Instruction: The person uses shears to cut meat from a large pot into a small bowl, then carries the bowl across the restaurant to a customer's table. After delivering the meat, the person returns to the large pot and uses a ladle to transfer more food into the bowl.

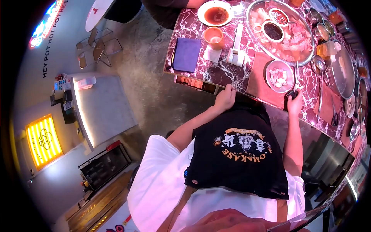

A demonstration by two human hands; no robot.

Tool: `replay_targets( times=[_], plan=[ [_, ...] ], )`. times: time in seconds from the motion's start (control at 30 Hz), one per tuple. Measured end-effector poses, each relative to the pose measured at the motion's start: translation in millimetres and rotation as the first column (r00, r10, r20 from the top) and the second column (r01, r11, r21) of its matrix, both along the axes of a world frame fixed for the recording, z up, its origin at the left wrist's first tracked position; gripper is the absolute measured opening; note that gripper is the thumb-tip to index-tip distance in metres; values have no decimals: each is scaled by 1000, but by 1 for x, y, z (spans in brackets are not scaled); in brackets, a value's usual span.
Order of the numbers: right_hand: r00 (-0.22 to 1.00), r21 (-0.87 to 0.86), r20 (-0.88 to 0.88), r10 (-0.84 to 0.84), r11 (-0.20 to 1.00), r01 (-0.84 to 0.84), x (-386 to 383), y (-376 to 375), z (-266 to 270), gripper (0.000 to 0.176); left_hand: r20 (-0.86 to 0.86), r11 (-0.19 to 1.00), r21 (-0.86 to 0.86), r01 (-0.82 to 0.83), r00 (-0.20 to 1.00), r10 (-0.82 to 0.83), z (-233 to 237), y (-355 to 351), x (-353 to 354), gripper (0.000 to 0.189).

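Note:
My right hand (295, 103) is closed around the black handles of a pair of scissors (296, 77). The metal blades point away from me, just right of a white bowl (268, 77) with pale cut pieces (278, 78) in it. That bowl stands on a reddish-brown placemat (258, 79) near the table edge. By the same edge, further left, is my left hand (226, 98), fingers curled in. What it holds, if anything, is hidden.
Beyond the bowl lies a big round platter (262, 42) with sliced food, a dark sauce bowl (273, 31) and a red one (279, 16). A soup bowl (216, 15), cup (213, 37) and dark folded cloth (186, 54) occupy the left of the marble table (228, 75). A ladle (318, 64) lies right.

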State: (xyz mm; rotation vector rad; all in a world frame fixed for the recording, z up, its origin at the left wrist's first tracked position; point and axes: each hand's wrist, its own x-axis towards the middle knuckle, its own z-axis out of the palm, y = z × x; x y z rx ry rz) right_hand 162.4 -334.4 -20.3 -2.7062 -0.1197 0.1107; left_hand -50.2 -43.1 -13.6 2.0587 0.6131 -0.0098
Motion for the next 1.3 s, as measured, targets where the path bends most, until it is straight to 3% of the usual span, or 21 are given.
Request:
replay_targets(
  times=[0.1, 0.33, 0.4, 0.43, 0.5, 0.53, 0.6, 0.63, 0.67, 0.73, 0.77, 0.8, 0.87, 1.0, 1.1, 1.3],
  plan=[
    [1000, 12, -10, 1, 1000, -1, 1, 0, 2, 52, 86, 997, 41, -66, 994, 63, -2, -6, 4, 15],
    [1000, 57, -15, 13, 998, -12, 3, -3, 0, 51, 121, 989, -9, -148, 982, 148, -3, -8, 8, 18],
    [999, 55, -21, 42, 998, -41, 4, -6, 1, 51, 51, 985, -5, -174, 983, 174, -5, -9, 10, 18],
    [996, 23, -83, 10, 1000, -8, 6, -5, 4, 52, 91, 981, -2, -194, 977, 194, -5, -7, 11, 18],
    [989, 146, -140, 41, 989, -20, 13, -13, 5, 50, 149, 981, 10, -195, 970, 191, -7, -4, 12, 18],
    [980, 142, -196, 17, 990, 11, 17, -17, 11, 48, 210, 970, -116, -216, 949, 236, -23, -3, 13, 17],
    [986, 422, -143, 80, 906, -12, 32, -46, -9, 45, 153, 936, -239, -259, 942, 300, -10, -2, 19, 14],
    [943, 458, -325, 75, 885, 87, 40, -46, 24, 44, 173, 942, -208, -262, 938, 299, -18, 2, 18, 12],
    [951, 365, -295, 94, 931, 22, 53, -57, 32, 44, 91, 934, -237, -266, 951, 294, -10, 4, 21, 12],
    [962, 221, -236, 137, 972, -84, 76, -66, 71, 45, 118, 911, -314, -267, 941, 316, -10, 6, 29, 12],
    [954, 110, -266, 137, 988, -111, 86, -60, 103, 47, 155, 932, -267, -244, 944, 292, -8, 5, 35, 12],
    [955, -69, -252, 154, 982, -176, 100, -57, 122, 48, 186, 950, -214, -226, 945, 267, -3, 5, 41, 12],
    [925, -187, -298, 237, 935, -300, 130, -53, 147, 50, 162, 948, -218, -230, 950, 268, 7, 0, 54, 13],
    [901, -199, -371, 224, 929, -313, 181, -26, 154, 52, 161, 971, -152, -184, 965, 208, 16, -7, 91, 16],
    [867, 101, -447, 221, 975, -196, 229, -24, 91, 43, 127, 971, -135, -195, 969, 212, 23, -15, 116, 19],
    [894, 29, -309, 326, 942, -333, 249, -11, 77, 49, 94, 975, -108, -192, 975, 202, 29, -34, 157, 18]
  ],
)
